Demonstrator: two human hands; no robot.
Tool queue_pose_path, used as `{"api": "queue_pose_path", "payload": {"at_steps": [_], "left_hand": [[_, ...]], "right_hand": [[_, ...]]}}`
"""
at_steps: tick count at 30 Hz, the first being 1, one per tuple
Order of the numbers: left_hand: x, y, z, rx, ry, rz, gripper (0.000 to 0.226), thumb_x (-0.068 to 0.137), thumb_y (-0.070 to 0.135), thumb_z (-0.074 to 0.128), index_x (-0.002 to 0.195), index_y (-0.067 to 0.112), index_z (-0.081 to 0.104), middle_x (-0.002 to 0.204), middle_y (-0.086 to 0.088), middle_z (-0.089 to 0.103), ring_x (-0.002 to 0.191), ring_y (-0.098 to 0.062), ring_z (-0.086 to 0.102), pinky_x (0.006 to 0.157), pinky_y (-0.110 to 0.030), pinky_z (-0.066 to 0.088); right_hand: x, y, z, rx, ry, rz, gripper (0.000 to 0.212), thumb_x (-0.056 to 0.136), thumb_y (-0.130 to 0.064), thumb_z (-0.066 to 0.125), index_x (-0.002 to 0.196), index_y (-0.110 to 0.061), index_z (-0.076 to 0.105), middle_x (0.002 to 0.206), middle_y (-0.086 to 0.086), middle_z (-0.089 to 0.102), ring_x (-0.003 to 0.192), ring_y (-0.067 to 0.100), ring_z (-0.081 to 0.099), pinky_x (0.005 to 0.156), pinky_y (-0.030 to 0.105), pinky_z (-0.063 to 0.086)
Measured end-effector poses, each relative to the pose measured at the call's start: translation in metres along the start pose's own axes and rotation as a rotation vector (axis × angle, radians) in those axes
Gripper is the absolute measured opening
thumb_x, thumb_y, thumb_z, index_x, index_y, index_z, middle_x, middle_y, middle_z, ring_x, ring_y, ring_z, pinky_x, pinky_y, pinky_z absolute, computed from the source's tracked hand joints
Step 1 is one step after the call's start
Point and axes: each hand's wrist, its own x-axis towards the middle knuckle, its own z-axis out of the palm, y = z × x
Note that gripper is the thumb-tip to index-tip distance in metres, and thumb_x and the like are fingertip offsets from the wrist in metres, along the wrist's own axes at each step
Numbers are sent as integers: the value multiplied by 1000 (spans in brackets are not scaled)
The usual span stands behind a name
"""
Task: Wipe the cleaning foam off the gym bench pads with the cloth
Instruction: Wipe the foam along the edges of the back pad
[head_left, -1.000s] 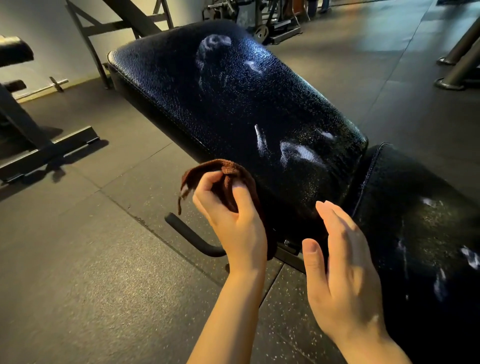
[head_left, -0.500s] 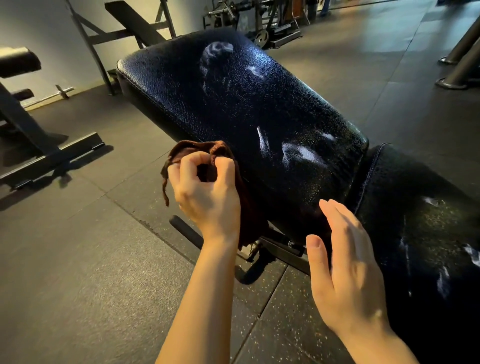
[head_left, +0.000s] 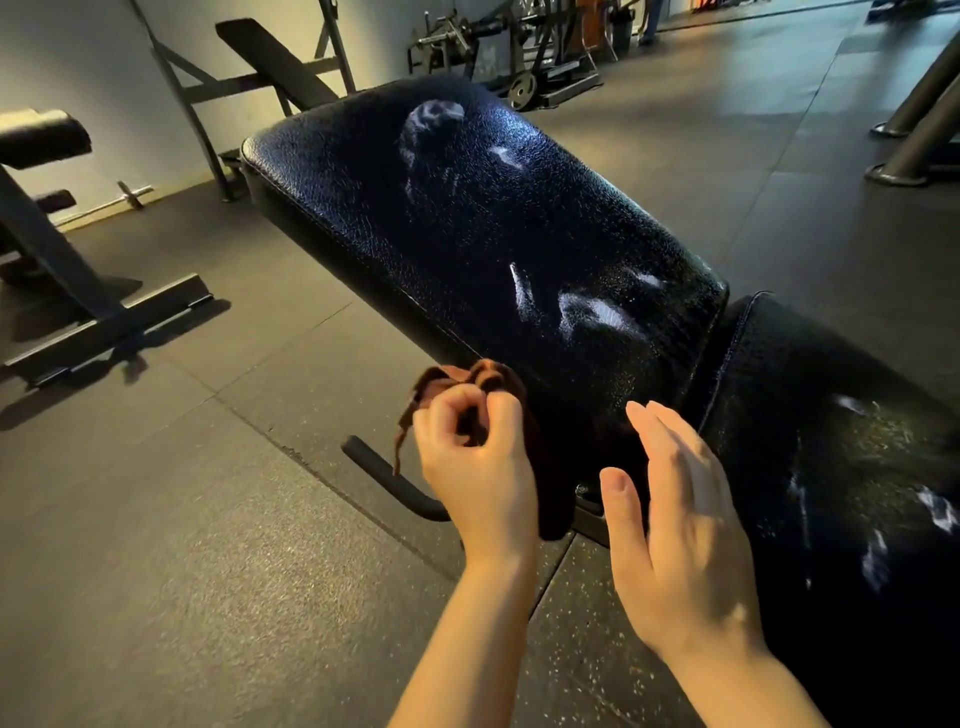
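The right hand (head_left: 685, 525) is flat with straight fingers near the seat pad (head_left: 831, 415); the left hand (head_left: 475, 462) grips the brown cloth (head_left: 467, 376) at the back pad (head_left: 467, 218)'s near edge. Better to spread the cloth wide, then sweep over the foam (head_left: 597, 314) toward the far edge.

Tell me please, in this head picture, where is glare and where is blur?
Head view: glare speckles the back pad, so the foam patch reads partly as shine; the left hand with the cloth is slightly motion-blurred; the seat pad sits in shadow; wide-angle bending shows at the edges.
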Motion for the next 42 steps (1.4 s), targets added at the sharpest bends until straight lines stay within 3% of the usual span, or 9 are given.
{"api": "queue_pose_path", "payload": {"at_steps": [12, 17, 19, 23, 27, 32, 35, 39, 42], "left_hand": [[5, 6, -6, 141, -38, 251, 11, 70, 20, 64, 68, 29, 59, 79, 11, 53, 73, 1, 52, 65, -6, 37], [39, 1, -16, 177, 75, 161, 9, 66, 23, 63, 63, 29, 56, 74, 6, 59, 69, -5, 53, 68, -20, 44], [47, 1, -21, 142, 50, 155, 13, 68, 19, 65, 63, 29, 58, 77, 5, 59, 72, -4, 54, 70, -18, 43], [25, 1, -20, 16, -83, 81, 9, 68, 29, 68, 65, 37, 68, 86, 3, 65, 87, -22, 63, 81, -43, 53], [18, 7, -14, 67, -93, 147, 20, 70, 16, 73, 64, 33, 63, 78, 15, 58, 78, 1, 55, 73, -14, 42], [20, 11, -9, 113, -50, 172, 20, 68, 14, 72, 62, 30, 61, 75, 14, 57, 75, 0, 54, 69, -12, 40], [23, 14, -8, 109, -19, 157, 11, 64, 23, 68, 60, 31, 61, 74, 12, 59, 74, -2, 56, 73, -21, 45], [42, 20, -7, 13, 28, 46, 7, 63, 28, 69, 61, 26, 63, 85, -8, 66, 80, -27, 65, 72, -53, 56], [53, 29, -6, 76, 56, 108, 8, 62, 28, 68, 63, 23, 62, 81, -7, 65, 77, -28, 64, 70, -54, 54]], "right_hand": [[1, 0, 1, -11, -12, -7, 51, 99, -40, 32, 138, -8, 44, 140, 12, 46, 131, 24, 42, 97, 46, 48], [0, 1, 1, -10, -21, -1, 52, 99, -40, 33, 138, -9, 43, 140, 11, 45, 131, 24, 42, 96, 49, 49], [1, 1, 2, -21, -23, -4, 52, 99, -42, 32, 138, -9, 43, 140, 12, 45, 130, 25, 43, 95, 48, 49], [1, 0, 2, -52, -22, 10, 53, 98, -41, 32, 138, -8, 45, 140, 14, 45, 130, 28, 43, 94, 49, 49], [1, 0, 2, -60, -28, 9, 52, 99, -40, 33, 138, -8, 44, 140, 14, 45, 130, 28, 43, 95, 48, 49], [1, 1, 1, -50, -12, -18, 52, 99, -40, 32, 138, -8, 43, 139, 14, 46, 129, 27, 43, 96, 44, 48], [2, 2, 1, -38, -1, -25, 51, 99, -39, 33, 137, -7, 43, 138, 13, 46, 129, 24, 42, 95, 39, 46], [2, 2, 2, -28, -2, -23, 51, 98, -40, 33, 136, -8, 44, 138, 13, 47, 128, 25, 43, 92, 41, 49], [3, 2, 1, -16, 9, -23, 51, 98, -41, 32, 136, -8, 44, 137, 12, 47, 128, 23, 42, 94, 39, 46]]}}
